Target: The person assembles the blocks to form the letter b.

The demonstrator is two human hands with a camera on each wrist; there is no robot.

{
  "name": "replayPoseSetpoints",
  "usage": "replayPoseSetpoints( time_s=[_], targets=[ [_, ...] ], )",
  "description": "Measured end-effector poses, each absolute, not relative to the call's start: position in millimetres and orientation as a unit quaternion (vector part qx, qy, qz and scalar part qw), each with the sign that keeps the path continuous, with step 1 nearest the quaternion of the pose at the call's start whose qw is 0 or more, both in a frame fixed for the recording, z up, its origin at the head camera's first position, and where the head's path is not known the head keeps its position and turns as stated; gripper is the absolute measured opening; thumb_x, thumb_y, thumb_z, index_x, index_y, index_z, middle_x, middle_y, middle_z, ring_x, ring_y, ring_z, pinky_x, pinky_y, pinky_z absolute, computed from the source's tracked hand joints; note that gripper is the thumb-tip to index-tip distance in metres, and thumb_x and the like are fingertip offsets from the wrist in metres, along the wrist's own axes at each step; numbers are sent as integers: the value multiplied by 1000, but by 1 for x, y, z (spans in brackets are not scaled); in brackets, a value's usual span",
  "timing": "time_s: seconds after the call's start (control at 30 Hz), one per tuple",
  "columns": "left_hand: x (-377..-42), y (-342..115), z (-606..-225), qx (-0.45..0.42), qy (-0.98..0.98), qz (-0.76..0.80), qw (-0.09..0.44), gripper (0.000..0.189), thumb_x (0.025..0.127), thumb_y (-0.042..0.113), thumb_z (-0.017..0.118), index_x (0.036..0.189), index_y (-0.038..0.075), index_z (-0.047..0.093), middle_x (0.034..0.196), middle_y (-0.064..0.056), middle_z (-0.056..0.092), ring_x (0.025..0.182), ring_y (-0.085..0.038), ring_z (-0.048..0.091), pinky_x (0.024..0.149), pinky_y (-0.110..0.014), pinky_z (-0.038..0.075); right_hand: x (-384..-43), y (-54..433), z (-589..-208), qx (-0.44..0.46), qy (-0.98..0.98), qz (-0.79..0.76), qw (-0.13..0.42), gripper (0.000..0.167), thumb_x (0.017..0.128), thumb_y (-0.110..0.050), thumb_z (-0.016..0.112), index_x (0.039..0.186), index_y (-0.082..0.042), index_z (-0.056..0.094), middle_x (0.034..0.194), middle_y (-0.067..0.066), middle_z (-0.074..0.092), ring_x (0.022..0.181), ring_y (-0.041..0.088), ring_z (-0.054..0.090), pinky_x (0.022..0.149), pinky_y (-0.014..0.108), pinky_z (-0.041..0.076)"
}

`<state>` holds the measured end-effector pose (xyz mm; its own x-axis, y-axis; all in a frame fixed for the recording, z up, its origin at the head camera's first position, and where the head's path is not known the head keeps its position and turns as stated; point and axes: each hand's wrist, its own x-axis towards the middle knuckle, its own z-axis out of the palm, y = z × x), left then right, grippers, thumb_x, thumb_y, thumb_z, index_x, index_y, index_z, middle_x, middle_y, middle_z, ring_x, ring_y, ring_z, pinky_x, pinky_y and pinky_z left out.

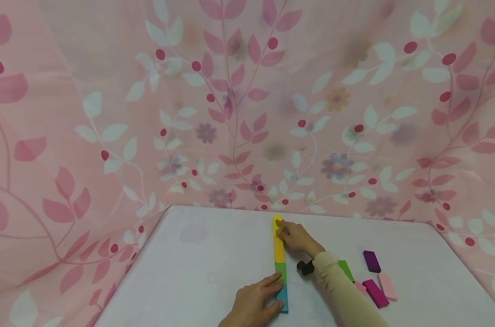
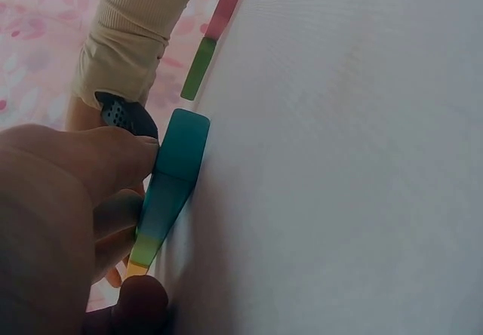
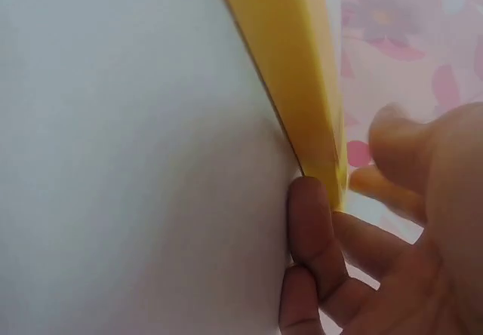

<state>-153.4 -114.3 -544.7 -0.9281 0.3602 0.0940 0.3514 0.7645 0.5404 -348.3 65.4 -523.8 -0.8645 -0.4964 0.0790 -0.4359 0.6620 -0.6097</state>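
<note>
A straight row of flat blocks runs away from me in the head view: a blue block [image 1: 282, 299] nearest, a green block [image 1: 281, 269] behind it, and a yellow stretch [image 1: 279, 252] at the far end. My left hand [image 1: 253, 297] lies along the row's left side, fingertips on the green block and thumb at the blue one. In the left wrist view that thumb [image 2: 124, 158] meets the blue block [image 2: 181, 142]. From the right, my right hand [image 1: 297, 237] touches the yellow far end with its fingertips. Its fingers [image 3: 309, 218] sit against the yellow block [image 3: 290, 56] in the right wrist view.
Right of my right forearm lie a purple block [image 1: 371, 261], a magenta block [image 1: 375, 294], a light pink block [image 1: 388, 286] and a green block [image 1: 345, 270], plus a pink one partly hidden by the sleeve. A floral curtain [image 1: 239, 113] hangs behind the white table [image 1: 182, 272].
</note>
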Motion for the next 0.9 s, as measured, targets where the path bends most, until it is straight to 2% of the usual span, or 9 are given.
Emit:
replayPoseSetpoints(
  time_s=[0.13,0.27,0.4,0.57,0.73,0.9],
  targets=[
    [-153,-114,-544,191,940,284,5,51,98,50,72,142,24,70,158,16,55,128,-14,69,80,-36,61,-346,71,-522,-255,905,-336,47,53,111,-28,55,160,-7,47,149,24,62,135,39,62,113,60,46],
    [-153,-114,-543,192,940,282,0,51,98,50,72,142,25,69,158,17,54,128,-14,68,81,-37,61,-337,85,-518,-276,893,-351,62,58,112,-32,54,162,-6,42,150,26,60,130,44,65,109,60,50],
    [-152,-115,-544,193,941,278,-6,51,98,49,72,142,24,69,158,16,55,128,-16,69,80,-38,61,-326,107,-514,-314,882,-340,88,59,111,-35,55,159,-3,45,150,24,60,122,40,68,104,58,54],
    [-151,-115,-546,195,941,275,-2,51,98,49,72,142,23,70,158,15,55,129,-17,69,81,-39,62,-312,133,-505,-352,888,-281,96,59,110,-37,59,156,-2,51,140,18,69,118,33,68,103,57,54],
    [-152,-115,-546,190,944,271,-1,51,98,49,73,142,24,70,158,15,55,128,-18,69,81,-43,63,-290,151,-490,-370,896,-219,111,61,106,-39,65,151,0,55,146,21,65,129,42,63,108,65,47],
    [-152,-114,-547,194,941,278,0,51,98,49,72,142,24,70,158,16,55,129,-16,69,80,-44,62,-268,173,-479,-356,910,-181,110,65,100,-44,72,149,-4,59,151,24,59,136,51,55,105,77,41]
  ],
)
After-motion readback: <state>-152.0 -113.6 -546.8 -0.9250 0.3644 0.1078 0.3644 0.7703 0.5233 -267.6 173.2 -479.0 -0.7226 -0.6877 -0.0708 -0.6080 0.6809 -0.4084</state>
